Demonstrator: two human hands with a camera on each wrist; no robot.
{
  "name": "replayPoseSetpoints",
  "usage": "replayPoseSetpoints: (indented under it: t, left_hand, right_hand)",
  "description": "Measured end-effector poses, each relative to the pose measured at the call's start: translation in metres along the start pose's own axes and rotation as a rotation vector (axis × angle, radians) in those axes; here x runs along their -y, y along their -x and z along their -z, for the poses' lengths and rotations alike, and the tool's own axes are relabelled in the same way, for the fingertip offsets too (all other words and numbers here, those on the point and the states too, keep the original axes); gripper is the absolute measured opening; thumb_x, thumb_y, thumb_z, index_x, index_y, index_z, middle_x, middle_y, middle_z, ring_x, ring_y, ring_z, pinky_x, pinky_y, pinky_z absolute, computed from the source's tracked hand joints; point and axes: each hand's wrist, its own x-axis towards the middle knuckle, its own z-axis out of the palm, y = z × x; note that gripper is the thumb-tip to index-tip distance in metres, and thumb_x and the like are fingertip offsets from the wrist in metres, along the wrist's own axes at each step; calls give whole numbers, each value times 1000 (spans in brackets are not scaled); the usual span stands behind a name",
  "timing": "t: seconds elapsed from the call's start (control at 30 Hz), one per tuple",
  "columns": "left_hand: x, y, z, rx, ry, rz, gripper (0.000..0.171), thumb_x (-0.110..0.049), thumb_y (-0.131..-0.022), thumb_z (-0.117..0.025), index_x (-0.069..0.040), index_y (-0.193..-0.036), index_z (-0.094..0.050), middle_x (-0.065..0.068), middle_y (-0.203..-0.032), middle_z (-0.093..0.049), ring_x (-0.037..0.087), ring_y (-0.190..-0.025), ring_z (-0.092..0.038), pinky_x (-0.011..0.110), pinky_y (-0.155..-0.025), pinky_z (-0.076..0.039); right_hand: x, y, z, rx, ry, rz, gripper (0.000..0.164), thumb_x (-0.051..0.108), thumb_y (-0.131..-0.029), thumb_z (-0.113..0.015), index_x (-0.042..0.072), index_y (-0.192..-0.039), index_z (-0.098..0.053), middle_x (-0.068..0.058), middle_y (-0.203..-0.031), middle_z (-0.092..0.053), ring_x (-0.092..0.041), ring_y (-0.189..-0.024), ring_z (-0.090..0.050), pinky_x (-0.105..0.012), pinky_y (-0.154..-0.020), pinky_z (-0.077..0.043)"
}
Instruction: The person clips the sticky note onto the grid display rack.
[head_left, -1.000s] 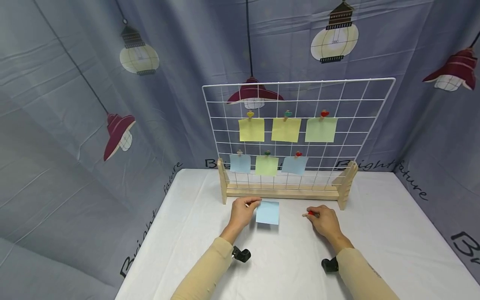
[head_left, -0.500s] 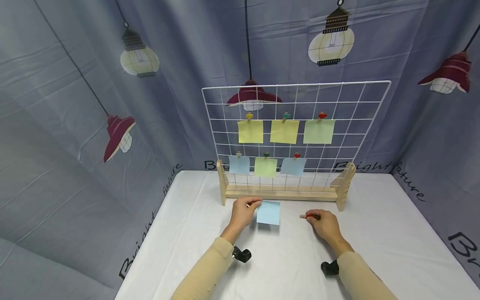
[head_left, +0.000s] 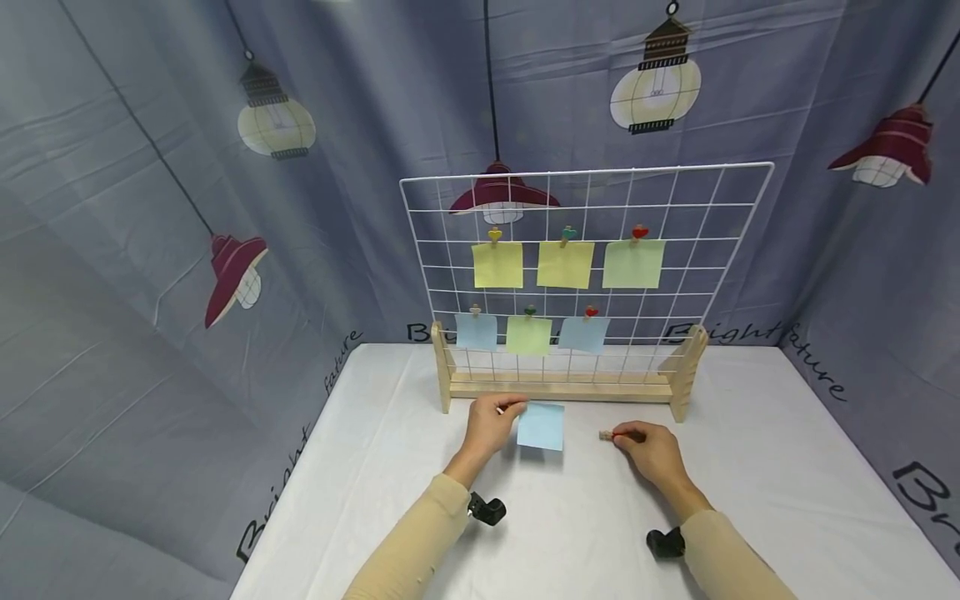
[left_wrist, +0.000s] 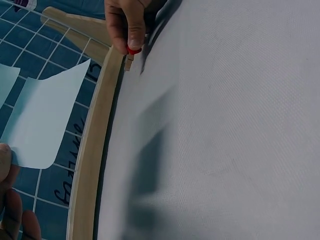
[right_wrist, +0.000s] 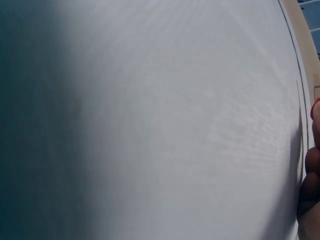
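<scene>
My left hand (head_left: 489, 426) pinches a light blue sticky note (head_left: 541, 427) by its upper left corner, raised over the table in front of the rack; the left wrist view shows the same sheet (left_wrist: 47, 117) slightly curved. To the right, my right hand (head_left: 654, 452) holds a small wooden clothespin (head_left: 606, 435) with a red decoration between thumb and fingers, its wooden end toward the note. A gap separates the clothespin (left_wrist: 129, 62) from the note. At the right wrist view's edge only the fingers (right_wrist: 311, 170) and a bit of red show.
Behind the hands stands a white wire grid (head_left: 693, 221) on a wooden base (head_left: 558, 390). Two rows of notes hang on it: yellow (head_left: 498, 265) and green above, blue (head_left: 476, 332) and green below, each under a clothespin. A white cloth (head_left: 570, 533) covers the table.
The right hand has turned the clothespin slightly, its wooden end now pointing left toward the note. The left hand keeps hold of the note almost in place. The head view has shifted a little.
</scene>
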Motion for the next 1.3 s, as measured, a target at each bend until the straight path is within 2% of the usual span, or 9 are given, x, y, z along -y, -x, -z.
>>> replayPoseSetpoints:
  t: [0.13, 0.37, 0.5, 0.73, 0.97, 1.13, 1.2, 1.3]
  left_hand:
    - [-2, -2, -3, 5, -1, -4, 13, -16, -96, -74, -14, -105, -83, 1, -94, -79, 5, -79, -59, 21, -65, -48]
    - [-6, -6, -7, 12, -2, -48, 15, -13, -96, -73, -11, -108, -82, 2, -99, -80, 5, -80, -60, 20, -67, -49]
    - [-9, -9, -9, 27, -2, -69, 17, -11, -96, -73, -9, -110, -81, 3, -101, -80, 4, -80, -60, 20, -66, -48]
    - [-17, -13, -13, 24, -9, -82, 18, -12, -96, -73, -16, -110, -82, 1, -103, -80, 2, -79, -60, 19, -65, -48]
    - [-27, -17, -16, 10, 12, -77, 17, -13, -96, -74, -15, -111, -82, 2, -103, -80, 3, -77, -61, 19, -66, -50]
    - [-32, -19, -20, 0, 5, -76, 16, -17, -96, -75, -20, -110, -82, -2, -101, -80, 3, -81, -64, 20, -70, -52]
    - [-33, -20, -21, -8, 2, -79, 15, -18, -95, -75, -19, -109, -82, -3, -99, -80, 3, -83, -66, 21, -72, -52]
    - [-35, -20, -23, -9, 11, -79, 15, -17, -94, -76, -17, -108, -82, -3, -96, -79, 5, -83, -67, 21, -72, -53]
  right_hand:
    - [1, 2, 3, 4, -21, -19, 7, 11, -93, -77, 10, -99, -80, -9, -99, -77, -25, -96, -68, -34, -82, -51]
    - [5, 3, 12, 5, -37, -17, 8, 14, -93, -77, 11, -99, -80, -9, -102, -78, -25, -99, -69, -34, -85, -52]
    - [3, 1, 17, -12, -42, -27, 9, 14, -93, -77, 11, -101, -80, -9, -104, -79, -21, -99, -70, -26, -82, -51]
    - [1, -3, 24, 7, -114, -87, 9, 12, -95, -75, 7, -102, -77, -8, -99, -77, -12, -85, -61, -22, -69, -48]
    - [11, -2, 28, 40, -231, -105, 13, 7, -97, -70, 2, -109, -74, -13, -106, -75, -4, -84, -69, -17, -70, -56]
    - [18, -3, 36, 49, -258, -75, 18, 9, -100, -67, 2, -117, -72, -16, -115, -72, 0, -88, -68, -24, -80, -61]
    - [20, -3, 38, 49, -265, -54, 20, 9, -101, -66, 2, -119, -72, -18, -117, -71, 0, -89, -68, -30, -83, -61]
    - [22, -3, 41, 53, -266, -12, 22, 10, -102, -65, 2, -122, -71, -21, -119, -71, 2, -90, -67, -30, -85, -61]
